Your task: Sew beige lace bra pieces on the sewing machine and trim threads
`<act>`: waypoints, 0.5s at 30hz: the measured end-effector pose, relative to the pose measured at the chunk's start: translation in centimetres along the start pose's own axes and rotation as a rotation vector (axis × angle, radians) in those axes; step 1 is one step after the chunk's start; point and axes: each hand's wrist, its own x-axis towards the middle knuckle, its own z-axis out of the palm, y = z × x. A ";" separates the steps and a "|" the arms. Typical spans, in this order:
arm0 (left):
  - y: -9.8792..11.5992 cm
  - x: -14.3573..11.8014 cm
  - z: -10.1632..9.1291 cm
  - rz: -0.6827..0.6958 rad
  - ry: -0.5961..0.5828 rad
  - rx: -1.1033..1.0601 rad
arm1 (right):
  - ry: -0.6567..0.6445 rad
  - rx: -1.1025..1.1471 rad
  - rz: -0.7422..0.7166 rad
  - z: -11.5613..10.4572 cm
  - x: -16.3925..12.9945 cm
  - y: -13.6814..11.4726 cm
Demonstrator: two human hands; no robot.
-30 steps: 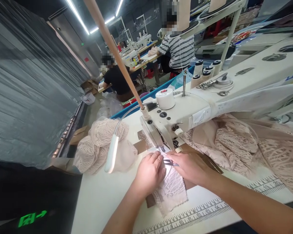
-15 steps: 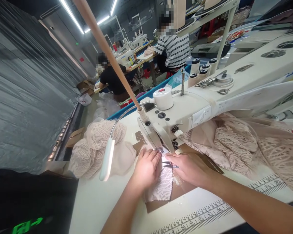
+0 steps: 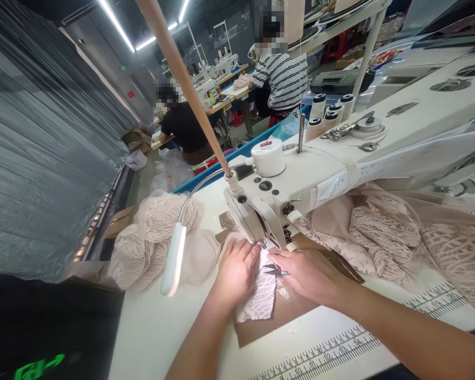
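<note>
A white sewing table (image 3: 162, 327) fills the lower frame. Left of centre, the left hand (image 3: 235, 272) presses flat on the lace piece (image 3: 261, 298); the right hand (image 3: 306, 274), just right, holds small snips (image 3: 275, 271) beneath the sewing machine (image 3: 301, 179).

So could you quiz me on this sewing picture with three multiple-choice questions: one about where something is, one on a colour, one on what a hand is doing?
1. Where does the lace piece lie?
A. in front of the sewing machine, under both hands
B. on the floor
C. on top of the machine

2. What colour is the heap of lace to the right?
A. dark blue
B. pale pink-beige
C. green

3. What is the right hand doing?
A. hanging free in the air
B. holding small snips while resting on the fabric
C. gripping the lamp

Answers: A, the left hand and right hand press it by the needle; B, the colour is plain; B, dark blades jut from the fingers.
</note>
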 end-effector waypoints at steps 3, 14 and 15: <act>-0.1 -0.1 0.2 0.038 0.052 -0.009 | -0.007 0.010 -0.033 -0.1 0.0 0.1; -0.4 -0.4 1.0 0.025 0.062 -0.076 | 0.048 -0.045 -0.084 0.9 -0.3 0.3; -0.4 -0.5 1.0 0.014 0.054 -0.079 | 0.046 -0.053 -0.096 0.9 -0.4 0.3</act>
